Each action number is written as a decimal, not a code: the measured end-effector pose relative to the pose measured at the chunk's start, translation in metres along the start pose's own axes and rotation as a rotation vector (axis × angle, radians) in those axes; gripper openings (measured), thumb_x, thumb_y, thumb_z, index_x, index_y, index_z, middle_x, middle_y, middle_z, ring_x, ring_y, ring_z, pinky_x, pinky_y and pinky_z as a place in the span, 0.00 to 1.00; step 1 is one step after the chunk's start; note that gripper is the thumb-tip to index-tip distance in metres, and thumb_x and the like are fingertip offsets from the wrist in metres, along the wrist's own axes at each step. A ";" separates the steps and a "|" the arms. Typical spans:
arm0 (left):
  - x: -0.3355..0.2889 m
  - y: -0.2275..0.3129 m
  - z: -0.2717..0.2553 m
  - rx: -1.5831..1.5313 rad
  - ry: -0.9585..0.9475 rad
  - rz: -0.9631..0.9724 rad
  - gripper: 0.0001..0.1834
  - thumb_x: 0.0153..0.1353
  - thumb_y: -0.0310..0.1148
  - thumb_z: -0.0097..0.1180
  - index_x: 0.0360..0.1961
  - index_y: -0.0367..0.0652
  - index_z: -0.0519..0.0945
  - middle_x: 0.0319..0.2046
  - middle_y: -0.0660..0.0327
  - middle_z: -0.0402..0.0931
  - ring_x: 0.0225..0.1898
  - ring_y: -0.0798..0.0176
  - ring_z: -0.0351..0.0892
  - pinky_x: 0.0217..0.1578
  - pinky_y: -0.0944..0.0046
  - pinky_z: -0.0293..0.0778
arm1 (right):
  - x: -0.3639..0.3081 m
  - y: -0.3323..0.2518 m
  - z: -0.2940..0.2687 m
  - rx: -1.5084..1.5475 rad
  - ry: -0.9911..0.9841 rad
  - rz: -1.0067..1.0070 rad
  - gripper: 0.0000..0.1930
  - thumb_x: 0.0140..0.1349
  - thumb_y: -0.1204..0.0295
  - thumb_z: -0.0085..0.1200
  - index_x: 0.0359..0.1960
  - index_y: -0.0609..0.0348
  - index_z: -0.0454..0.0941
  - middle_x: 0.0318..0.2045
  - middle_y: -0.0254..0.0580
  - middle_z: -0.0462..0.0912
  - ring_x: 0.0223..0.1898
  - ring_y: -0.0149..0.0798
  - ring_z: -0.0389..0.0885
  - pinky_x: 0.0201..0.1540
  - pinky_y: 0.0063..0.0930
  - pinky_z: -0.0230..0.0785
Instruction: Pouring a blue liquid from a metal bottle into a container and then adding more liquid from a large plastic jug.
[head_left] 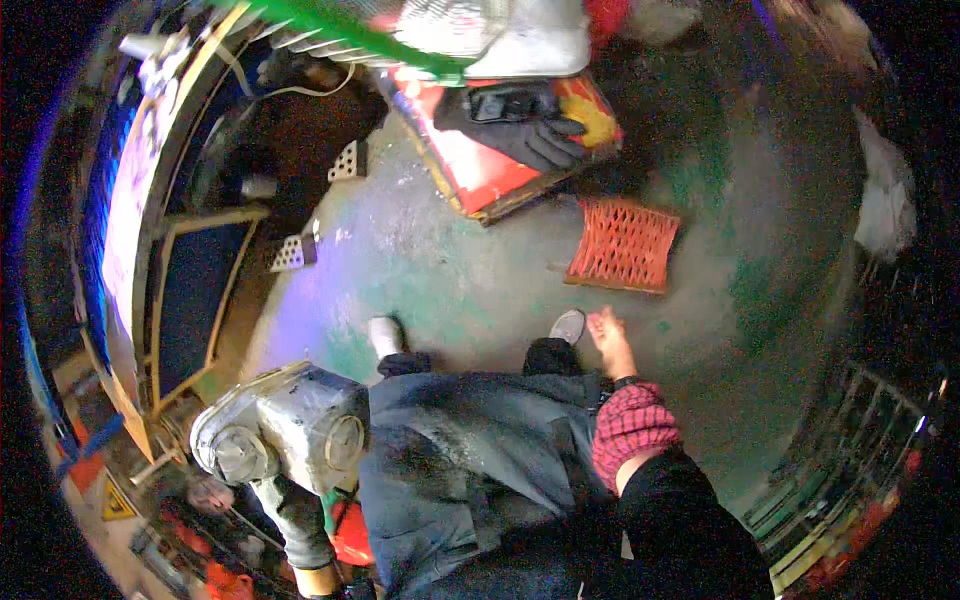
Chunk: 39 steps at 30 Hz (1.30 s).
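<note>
My left hand [290, 515], in a grey glove, comes up from the lower edge and grips a bulky grey metal casting [315, 425] with two round bosses. The casting hides its fingers. My right hand [612, 345] is bare and holds nothing. Its fingers are loosely apart, slightly blurred, above the floor beside my right shoe. Just beyond it stands a red-orange slatted plastic stool [625, 245]. Farther off, a dark glove [540, 140] lies on a red and yellow box [490, 180].
A green-edged rack [370, 35] with pale metal parts stands at the far side. Along the left are a bright panel [120, 220], a dark framed board [200, 290] and perforated blocks [292, 254]. Metal racking [850, 460] stands at the lower right.
</note>
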<state>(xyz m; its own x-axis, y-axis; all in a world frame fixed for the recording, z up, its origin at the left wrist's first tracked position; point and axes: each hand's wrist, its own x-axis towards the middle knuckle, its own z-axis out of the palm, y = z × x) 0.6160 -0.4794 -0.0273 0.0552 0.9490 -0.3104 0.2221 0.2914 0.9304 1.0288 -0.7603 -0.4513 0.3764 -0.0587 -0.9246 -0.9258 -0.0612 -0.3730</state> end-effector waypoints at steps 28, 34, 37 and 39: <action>0.263 -0.148 0.074 1.039 -0.456 0.576 0.31 0.58 0.29 0.53 0.61 0.32 0.59 0.61 0.53 0.58 0.60 0.55 0.60 0.61 0.57 0.56 | 0.063 0.226 0.014 -1.021 -0.185 -0.577 0.34 0.59 0.66 0.53 0.62 0.66 0.50 0.54 0.54 0.68 0.56 0.50 0.68 0.58 0.37 0.59; 0.280 -0.171 0.062 0.752 -0.350 0.585 0.22 0.62 0.27 0.46 0.57 0.33 0.65 0.57 0.51 0.64 0.58 0.55 0.63 0.60 0.56 0.58 | 0.013 0.224 0.175 -1.771 -0.889 -0.422 0.13 0.58 0.61 0.47 0.43 0.49 0.69 0.34 0.53 0.78 0.40 0.56 0.77 0.39 0.48 0.69; 0.294 -0.163 0.056 1.245 -0.310 1.035 0.16 0.55 0.20 0.49 0.45 0.38 0.78 0.49 0.48 0.72 0.54 0.49 0.68 0.57 0.55 0.61 | 0.015 0.299 0.204 -1.882 -1.094 -0.811 0.14 0.58 0.65 0.40 0.41 0.56 0.74 0.33 0.55 0.78 0.38 0.55 0.77 0.41 0.43 0.69; 0.313 -0.174 0.029 1.016 -0.275 0.931 0.16 0.55 0.20 0.48 0.45 0.38 0.78 0.49 0.49 0.72 0.54 0.49 0.69 0.56 0.55 0.62 | -0.002 0.322 0.203 -1.483 -1.064 -0.697 0.14 0.59 0.70 0.39 0.43 0.62 0.71 0.40 0.56 0.74 0.47 0.52 0.73 0.48 0.37 0.65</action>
<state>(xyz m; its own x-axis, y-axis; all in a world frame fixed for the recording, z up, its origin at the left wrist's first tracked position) 0.6228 -0.2371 -0.2924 0.7294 0.6555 0.1957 0.5899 -0.7475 0.3054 0.7229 -0.5773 -0.5856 -0.0925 0.8349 -0.5425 0.3222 -0.4904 -0.8097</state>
